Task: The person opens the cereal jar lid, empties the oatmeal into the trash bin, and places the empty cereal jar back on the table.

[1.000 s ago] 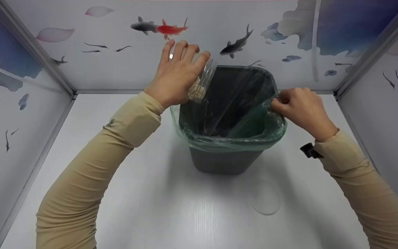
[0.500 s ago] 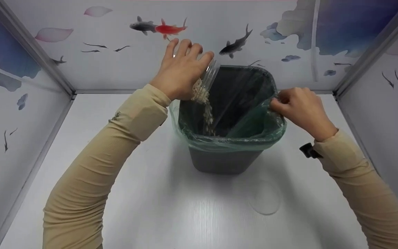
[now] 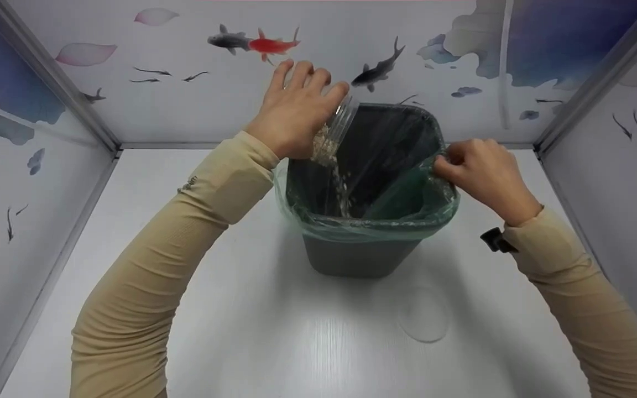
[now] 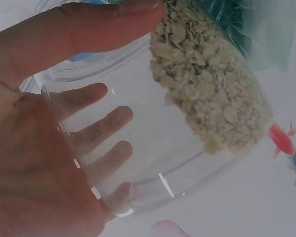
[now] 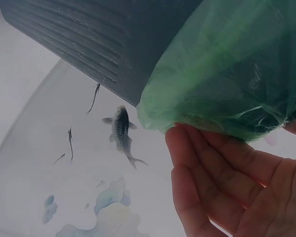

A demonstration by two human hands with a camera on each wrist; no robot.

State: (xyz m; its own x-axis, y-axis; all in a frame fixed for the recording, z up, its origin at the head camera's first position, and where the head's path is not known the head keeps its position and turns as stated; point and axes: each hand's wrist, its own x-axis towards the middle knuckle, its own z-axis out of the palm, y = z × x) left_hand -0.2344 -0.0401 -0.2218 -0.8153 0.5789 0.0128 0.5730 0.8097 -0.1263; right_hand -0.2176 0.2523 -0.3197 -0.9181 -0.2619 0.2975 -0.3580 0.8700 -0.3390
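My left hand [image 3: 299, 110] grips a clear jar [image 4: 143, 123] tilted over the left side of a dark trash can [image 3: 360, 254]. Rolled oats [image 4: 212, 89] lie along the jar's lower side, and a stream of them [image 3: 342, 190] falls from its mouth into the can. A thin green trash bag [image 3: 374, 231] lines the can and is folded over its rim. At the right rim my right hand [image 3: 481, 168] pinches the bag's edge with thumb and fingers. In the right wrist view the green bag [image 5: 227, 64] hangs over the fingers, beside the can's ribbed wall [image 5: 84, 44].
A clear round lid [image 3: 426, 318] lies flat on the white table [image 3: 230, 331] in front of the can. White panels printed with fish [image 3: 379, 69] stand behind and on both sides. The back panel is close behind the can.
My left hand has shifted right and tipped the jar further. Oats that sat inside the jar now stream into the can. The right hand stays at the rim.
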